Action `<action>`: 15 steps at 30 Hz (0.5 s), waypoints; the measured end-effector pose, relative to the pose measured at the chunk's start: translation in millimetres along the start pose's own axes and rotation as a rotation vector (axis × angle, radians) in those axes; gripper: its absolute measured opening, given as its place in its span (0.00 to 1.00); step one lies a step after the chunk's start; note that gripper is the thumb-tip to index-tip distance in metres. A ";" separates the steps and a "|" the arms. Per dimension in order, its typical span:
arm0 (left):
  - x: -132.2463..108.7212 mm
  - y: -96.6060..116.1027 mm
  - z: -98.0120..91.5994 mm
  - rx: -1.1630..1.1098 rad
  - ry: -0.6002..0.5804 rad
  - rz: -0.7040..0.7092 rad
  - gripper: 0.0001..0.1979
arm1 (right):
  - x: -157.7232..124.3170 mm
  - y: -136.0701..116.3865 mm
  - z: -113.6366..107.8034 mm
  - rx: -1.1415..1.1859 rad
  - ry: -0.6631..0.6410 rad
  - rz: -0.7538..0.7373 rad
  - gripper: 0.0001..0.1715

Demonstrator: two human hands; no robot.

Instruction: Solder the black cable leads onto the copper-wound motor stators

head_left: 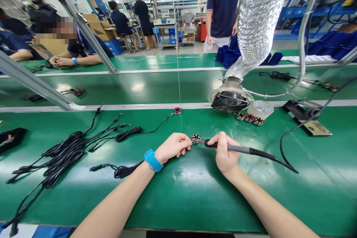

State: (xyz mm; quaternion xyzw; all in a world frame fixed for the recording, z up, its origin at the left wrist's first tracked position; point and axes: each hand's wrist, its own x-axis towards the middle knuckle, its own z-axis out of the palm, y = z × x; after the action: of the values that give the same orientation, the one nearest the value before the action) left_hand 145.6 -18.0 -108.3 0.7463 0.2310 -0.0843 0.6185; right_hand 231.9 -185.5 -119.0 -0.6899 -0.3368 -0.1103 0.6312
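Observation:
My right hand (227,152) is closed around the grey handle of a soldering iron (240,148), whose tip points left and meets a small round motor stator (196,138) with copper windings. My left hand (175,144) is closed in a pinch at the stator's left edge. A coiled black cable (125,171) passes under the left wrist towards those fingers; its held end is hidden by them. Around the left wrist sits a blue wristband (153,160). Behind the hands, another stator (177,111) is joined to a black cable (129,134).
Several black cables (65,156) lie piled at left. Three stators (249,117) stand beside a tape roll (260,109) and a fan (231,101) on a foil duct (259,15). A soldering-iron stand (306,115) is at right. Co-workers (86,44) are beyond the bench.

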 end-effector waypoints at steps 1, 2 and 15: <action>-0.2 0.3 0.1 -0.001 -0.001 -0.002 0.12 | 0.1 0.6 0.2 -0.006 0.003 0.004 0.29; -0.2 0.4 0.2 -0.002 0.000 -0.003 0.12 | 0.3 1.3 0.5 -0.013 0.005 0.007 0.30; 0.5 1.2 0.8 -0.021 -0.006 0.004 0.12 | 8.5 7.9 8.3 -0.105 -0.218 0.068 0.12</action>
State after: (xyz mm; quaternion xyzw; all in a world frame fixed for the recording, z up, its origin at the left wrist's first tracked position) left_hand 146.7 -18.8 -107.7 0.7400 0.2287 -0.0830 0.6270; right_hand 240.7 -174.7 -121.9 -0.7409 -0.3736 -0.0304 0.5573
